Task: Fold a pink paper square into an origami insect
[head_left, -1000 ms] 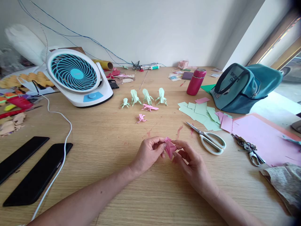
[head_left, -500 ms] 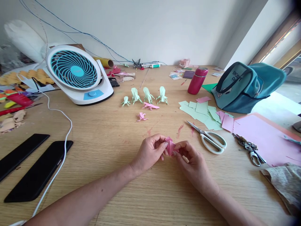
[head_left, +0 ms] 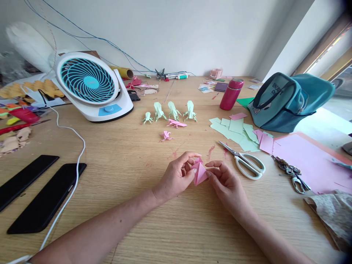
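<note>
A small piece of folded pink paper is held just above the table between both hands. My left hand pinches its left side, thumb in front and fingers behind. On its right edge, my right hand closes thumb and fingertips round a corner. Farther back stand several pale green origami figures in a row. In front of them are a long pink origami figure and a smaller pink origami figure. White-handled scissors lie to the right of my right hand.
A white fan stands at the left, its cable running forward past two black flat panels. Right of centre are a red flask, green and pink paper pieces, keys and a teal backpack.
The folded pink paper has turned and now shows a larger, wider face toward me. My right hand has shifted slightly right, its fingers now at the paper's right corner.
</note>
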A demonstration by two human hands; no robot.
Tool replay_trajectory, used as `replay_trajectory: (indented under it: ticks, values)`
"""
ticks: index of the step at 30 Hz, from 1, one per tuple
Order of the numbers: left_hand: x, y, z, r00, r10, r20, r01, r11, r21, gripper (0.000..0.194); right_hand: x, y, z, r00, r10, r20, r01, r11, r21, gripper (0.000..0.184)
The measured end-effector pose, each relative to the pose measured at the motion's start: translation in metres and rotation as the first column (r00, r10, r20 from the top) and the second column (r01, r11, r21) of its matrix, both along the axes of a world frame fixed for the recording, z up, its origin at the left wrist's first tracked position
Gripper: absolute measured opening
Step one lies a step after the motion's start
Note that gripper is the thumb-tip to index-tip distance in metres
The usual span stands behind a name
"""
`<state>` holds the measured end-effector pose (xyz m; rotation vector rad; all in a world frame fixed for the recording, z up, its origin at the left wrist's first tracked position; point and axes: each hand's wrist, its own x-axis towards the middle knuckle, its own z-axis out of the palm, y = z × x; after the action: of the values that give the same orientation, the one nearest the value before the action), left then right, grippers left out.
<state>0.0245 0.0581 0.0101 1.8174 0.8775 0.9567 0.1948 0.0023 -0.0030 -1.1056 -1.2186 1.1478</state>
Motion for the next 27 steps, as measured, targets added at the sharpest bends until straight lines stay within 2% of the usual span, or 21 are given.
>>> replay_trajectory:
  ticks: [5,11,14,17,21,24,27]
  values:
    - [-0.002,0.001,0.002,0.995,-0.035,-0.091,0.049,0.986,0.159,0.045,0.001,-0.001,0.002,0.998,0.043,0.052,-0.044,0.999,0.008,0.015]
    - [-0.006,0.004,0.005,0.983,-0.060,-0.173,0.120,0.924,0.362,0.036,0.000,-0.002,0.001,0.995,0.053,0.089,-0.054,0.998,0.016,0.014]
    - [-0.008,0.005,0.006,0.985,-0.052,-0.167,0.120,0.897,0.425,0.023,0.000,-0.003,0.003,0.992,0.076,0.101,-0.077,0.997,0.006,0.013]
    - [-0.008,0.005,0.005,0.992,-0.030,-0.119,0.073,0.924,0.374,0.006,0.001,-0.005,0.007,0.985,0.077,0.151,-0.078,0.997,-0.002,0.018]
    - [-0.006,0.003,0.003,0.995,0.039,-0.095,-0.015,0.969,0.246,0.012,0.002,-0.006,0.012,0.975,0.113,0.189,-0.112,0.994,-0.017,0.031]
    - [-0.003,0.000,0.002,0.990,0.124,-0.061,-0.111,0.978,0.177,0.017,0.000,-0.005,0.008,0.984,0.145,0.100,-0.141,0.989,-0.042,0.029]
    - [0.001,-0.005,0.001,0.991,0.133,-0.016,-0.131,0.988,0.078,0.017,-0.002,-0.002,0.000,0.990,0.125,0.066,-0.122,0.992,-0.042,0.027]
